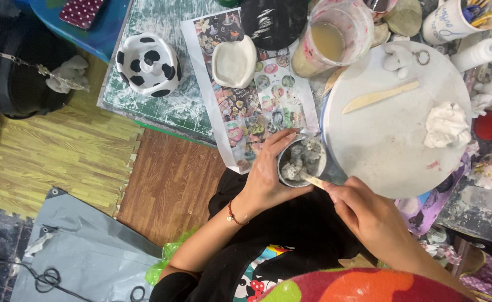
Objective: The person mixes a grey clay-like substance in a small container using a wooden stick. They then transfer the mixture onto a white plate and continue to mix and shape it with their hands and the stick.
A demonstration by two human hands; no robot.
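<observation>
We see our left hand (268, 176) gripping a small cup (301, 162) of grey lumps at the desk's (162, 109) near edge, right hand (369, 215) pinching a wooden stick (312, 180) in it, beside a round white board (391, 140), cluttered desk, wood-look floor (168, 179), yellow foam mats (50, 156).

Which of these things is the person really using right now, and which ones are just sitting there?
In use:
left hand
small round cup of lumpy grey paste
right hand
thin wooden stick

Just lying about:
black-and-white spotted ceramic dish
small white clay bowl
flat wooden modelling tool
lump of white clay
clear plastic tub of murky water
</observation>
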